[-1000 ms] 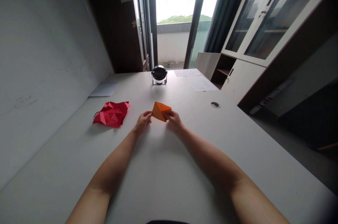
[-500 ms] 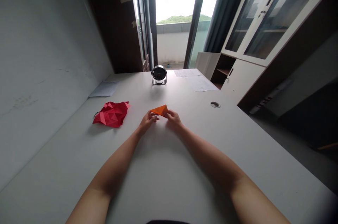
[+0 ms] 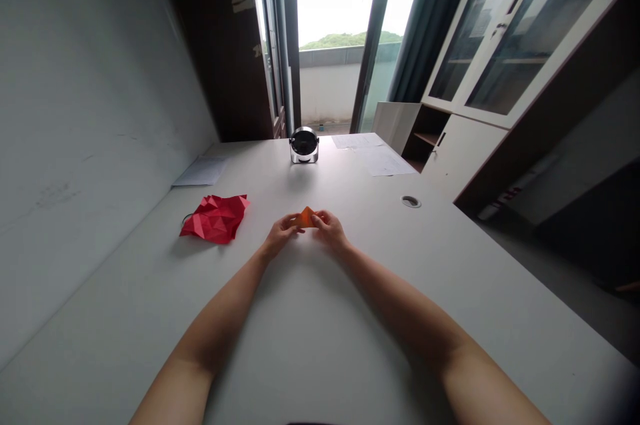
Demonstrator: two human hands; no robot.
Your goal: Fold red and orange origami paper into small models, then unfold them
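Two hands meet at mid-table, both on one small orange folded paper [image 3: 306,217]. The left hand [image 3: 280,237] pinches its left edge, fingers curled in and thumb against them. The right hand [image 3: 330,230] pinches the right edge the same way, with the knuckles up. The paper sits low, touching or just above the white table [image 3: 310,331]; I can't tell which. Only a small peaked wedge of orange shows between the fingertips, the rest is hidden by them.

A red creased paper sheet [image 3: 215,218] lies flat to the left, well apart from the left hand. A small round desk fan [image 3: 304,145] stands at the far end of the table, facing this way. Loose white sheets [image 3: 383,161] lie far right, and one more white sheet [image 3: 200,171] lies far left by the wall. A cable grommet hole [image 3: 411,201] is to the right of the hands. A glass-door cabinet [image 3: 480,45] stands on the right.

Risks, judged from this:
- The piece is small and both grips are at its edges, so uneven pressure could skew a crease or push the layers out of line.
- Pulling the hands apart could tear the paper at a fold.
- The fingertips cover most of it, so any misalignment would be hard to spot.
- If the fan is running (can't tell), the draught could shift the light paper once a pinch loosens.
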